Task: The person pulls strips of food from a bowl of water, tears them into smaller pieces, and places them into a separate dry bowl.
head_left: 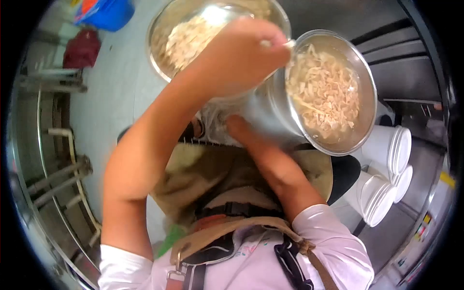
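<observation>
My left hand (253,55) is raised over the gap between two metal containers, its fingers pinched together on a small pale piece (290,44). That hand is slightly blurred. Below it, close to my lap, my right hand (236,126) is closed at the edge of a clear plastic bag (212,121); its fingertips are hidden. A wide metal bowl (158,60) behind my left forearm holds pale shredded strips (191,38). At the right, a deep metal pot (369,92) contains similar pale strips (328,92) in liquid.
Several white plastic buckets (377,198) stand at the right, beside dark metal cabinets (406,77). A metal rack (46,145) lines the left side. Farther back on the tiled floor are a blue tub (113,14) and a dark red object (82,48).
</observation>
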`<state>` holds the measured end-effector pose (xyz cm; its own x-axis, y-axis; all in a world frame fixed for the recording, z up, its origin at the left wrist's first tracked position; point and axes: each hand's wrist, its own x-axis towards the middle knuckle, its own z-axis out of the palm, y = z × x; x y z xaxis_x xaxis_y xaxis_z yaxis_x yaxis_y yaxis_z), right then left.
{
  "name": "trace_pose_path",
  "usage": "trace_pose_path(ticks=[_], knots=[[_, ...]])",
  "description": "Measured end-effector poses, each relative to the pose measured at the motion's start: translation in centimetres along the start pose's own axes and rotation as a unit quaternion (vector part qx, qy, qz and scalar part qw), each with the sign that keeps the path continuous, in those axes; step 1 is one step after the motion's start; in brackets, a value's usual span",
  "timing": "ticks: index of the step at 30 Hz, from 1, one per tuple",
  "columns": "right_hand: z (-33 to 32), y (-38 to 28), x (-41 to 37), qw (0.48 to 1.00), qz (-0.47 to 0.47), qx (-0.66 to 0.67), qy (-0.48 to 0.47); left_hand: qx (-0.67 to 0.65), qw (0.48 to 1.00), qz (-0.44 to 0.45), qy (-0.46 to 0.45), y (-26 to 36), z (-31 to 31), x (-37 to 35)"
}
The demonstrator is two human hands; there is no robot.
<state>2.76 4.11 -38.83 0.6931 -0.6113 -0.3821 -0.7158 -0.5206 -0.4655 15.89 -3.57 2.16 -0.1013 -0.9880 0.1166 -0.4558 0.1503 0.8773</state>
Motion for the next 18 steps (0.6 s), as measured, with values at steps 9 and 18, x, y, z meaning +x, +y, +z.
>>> trace_pose_path(ticks=[9, 18], knots=[[-0.9, -1.6, -1.5, 0.999, -0.009, 0.037, -0.030, -0.254, 0.948, -0.190, -0.025, 1.5, 0.0, 0.7], [-20.6, -8.5, -14.1, 0.974, -0.101, 0.147, 0.139, -0.272, 0.952, -0.139, 0.002, 3.5, 3.1, 1.2]])
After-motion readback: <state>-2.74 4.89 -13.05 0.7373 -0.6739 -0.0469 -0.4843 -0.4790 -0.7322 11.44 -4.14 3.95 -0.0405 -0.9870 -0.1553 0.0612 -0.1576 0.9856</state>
